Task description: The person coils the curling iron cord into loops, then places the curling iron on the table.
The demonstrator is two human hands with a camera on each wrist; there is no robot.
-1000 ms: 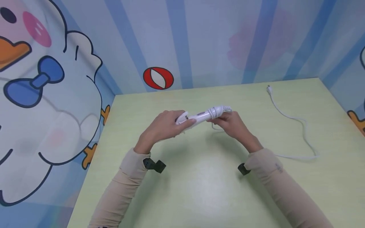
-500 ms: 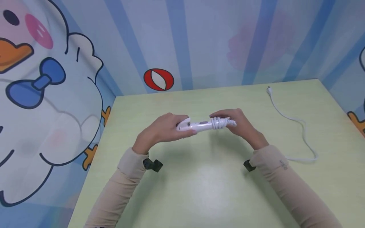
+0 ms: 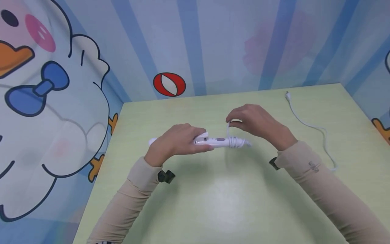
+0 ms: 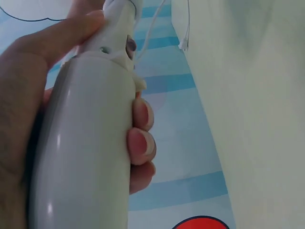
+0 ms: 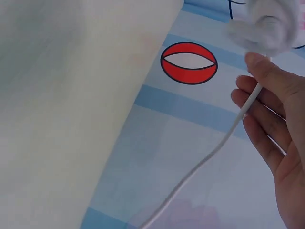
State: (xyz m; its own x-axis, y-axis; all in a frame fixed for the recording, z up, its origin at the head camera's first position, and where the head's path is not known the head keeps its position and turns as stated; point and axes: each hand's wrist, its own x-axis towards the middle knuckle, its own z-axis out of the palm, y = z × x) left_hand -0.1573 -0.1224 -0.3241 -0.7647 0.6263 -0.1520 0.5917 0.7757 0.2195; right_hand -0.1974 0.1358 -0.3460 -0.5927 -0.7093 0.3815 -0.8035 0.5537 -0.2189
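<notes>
A white curling iron (image 3: 220, 142) lies level across the middle of the head view, above the table. My left hand (image 3: 179, 140) grips it around the middle, thumb along the handle. In the left wrist view its thick, glossy barrel (image 4: 86, 148) fills the foreground, and fingertips (image 4: 141, 143) show curled round the far side. Several turns of white cord (image 3: 235, 142) are wrapped round the handle's right end. Just above those turns, my right hand (image 3: 257, 123) pinches the cord between thumb and fingers. The right wrist view shows the cord (image 5: 195, 167) running away from that hand.
The cord's loose length (image 3: 325, 142) lies bent on the right of the pale green table (image 3: 213, 203), ending in a plug (image 3: 287, 96) near the back edge. A blue striped wall (image 3: 219, 44) with cartoon figures stands behind and on the left.
My right hand has come from under the handle, round its end and up behind it, carrying the cord. The curling iron has turned level and dropped slightly in the view.
</notes>
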